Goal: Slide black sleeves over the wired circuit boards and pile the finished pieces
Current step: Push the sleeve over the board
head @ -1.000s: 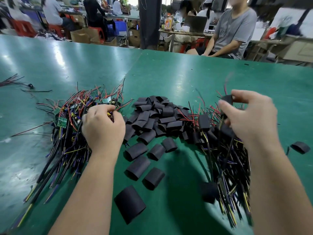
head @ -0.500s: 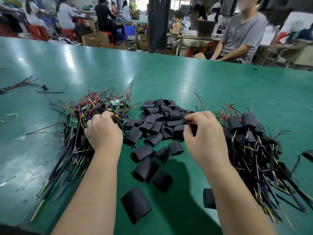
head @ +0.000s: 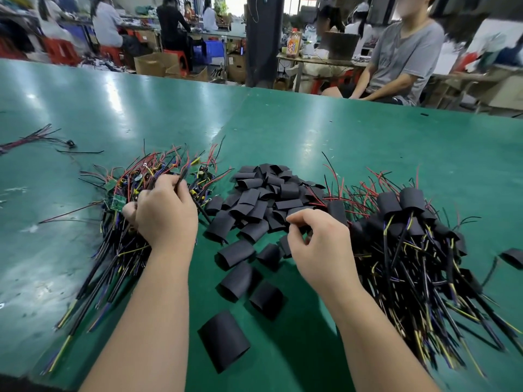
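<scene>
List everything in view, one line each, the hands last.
table: one, green, fills the foreground
unsleeved boards: one pile, green boards with red, black and yellow wires, left
black sleeves: one heap plus loose ones, black, centre
finished pieces: one pile, black with coloured wires, right
stray sleeve: one, black, far right
wire bundle: one, red and black, far left
seated person: one, grey shirt, beyond the table
cardboard boxes: a few, brown, behind the table
left hand: one, grips wires in the unsleeved boards
right hand: one, fingers curled at the black sleeves' near edge, grasp unclear
</scene>
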{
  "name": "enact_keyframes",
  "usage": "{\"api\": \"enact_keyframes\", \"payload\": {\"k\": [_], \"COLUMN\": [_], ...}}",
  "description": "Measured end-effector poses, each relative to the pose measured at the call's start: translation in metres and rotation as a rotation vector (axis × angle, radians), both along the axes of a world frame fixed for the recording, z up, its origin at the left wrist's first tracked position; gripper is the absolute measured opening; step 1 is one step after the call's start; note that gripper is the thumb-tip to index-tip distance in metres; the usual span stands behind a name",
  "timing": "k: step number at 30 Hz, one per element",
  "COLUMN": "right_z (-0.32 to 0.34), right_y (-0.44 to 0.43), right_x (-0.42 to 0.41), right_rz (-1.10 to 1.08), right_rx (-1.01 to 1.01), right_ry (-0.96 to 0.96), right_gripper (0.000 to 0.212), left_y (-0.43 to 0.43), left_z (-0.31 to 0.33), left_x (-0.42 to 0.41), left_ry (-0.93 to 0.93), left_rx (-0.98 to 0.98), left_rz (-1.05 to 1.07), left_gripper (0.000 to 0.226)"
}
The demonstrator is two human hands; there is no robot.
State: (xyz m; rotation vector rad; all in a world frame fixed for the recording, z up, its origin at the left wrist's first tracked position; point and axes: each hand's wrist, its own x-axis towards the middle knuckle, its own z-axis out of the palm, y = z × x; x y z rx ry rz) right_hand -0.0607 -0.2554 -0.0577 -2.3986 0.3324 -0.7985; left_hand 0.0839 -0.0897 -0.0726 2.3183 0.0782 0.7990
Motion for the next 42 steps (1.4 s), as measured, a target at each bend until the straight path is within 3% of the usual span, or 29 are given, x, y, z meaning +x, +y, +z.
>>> {"api": "enact_keyframes", "payload": {"k": [4, 5, 8, 10, 12, 14, 17, 25, 28, 35, 42], "right_z": [0.002, 0.003, 0.011, 0.015, 0.02, 0.022, 0.017, 0.015, 0.015, 0.012, 0.01], "right_y": [0.003, 0.003, 0.002, -0.004, -0.011, -0.014, -0.012, -0.011, -0.009, -0.008, -0.013], "right_x": [-0.001, 0.0, 0.003, 0.001, -0.001, -0.001, 0.0, 0.003, 0.002, 0.005, 0.005], "right_rz": [0.053, 0.09, 0.356, 0.465, 0.489, 0.427, 0.276, 0.091, 0.117, 0.15, 0.287], "right_rx": [0.259, 0.432, 1.219, 1.443, 1.418, 1.295, 1.159, 1.185, 1.238, 1.149, 1.038], "right_ry": [-0.026, -0.022, -0.135, -0.268, -0.368, -0.384, -0.329, -0.338, -0.341, -0.343, -0.329], "right_gripper": [0.016, 0.02, 0.04, 0.059, 0.05, 0.027, 0.007, 0.013, 0.014, 0.013, 0.014], "left_y": [-0.005, -0.009, -0.022, -0.027, -0.028, -0.028, -0.032, -0.044, -0.045, -0.043, -0.04], "left_z": [0.016, 0.018, 0.02, 0.019, 0.017, 0.015, 0.016, 0.017, 0.018, 0.017, 0.018], "left_x": [-0.021, -0.027, -0.04, -0.044, -0.043, -0.042, -0.045, -0.056, -0.057, -0.058, -0.053], "left_ry": [-0.316, -0.331, -0.281, -0.205, -0.107, -0.04, -0.099, -0.221, -0.217, -0.061, 0.282], "left_rx": [-0.14, -0.136, -0.099, -0.082, -0.057, -0.033, -0.063, -0.246, -0.173, -0.235, -0.412], "left_rz": [-0.431, -0.53, -0.771, -0.858, -0.881, -0.885, -0.936, -1.002, -1.057, -1.032, -1.143], "left_gripper": [0.014, 0.013, 0.013, 0.014, 0.016, 0.019, 0.027, 0.02, 0.025, 0.008, 0.022]}}
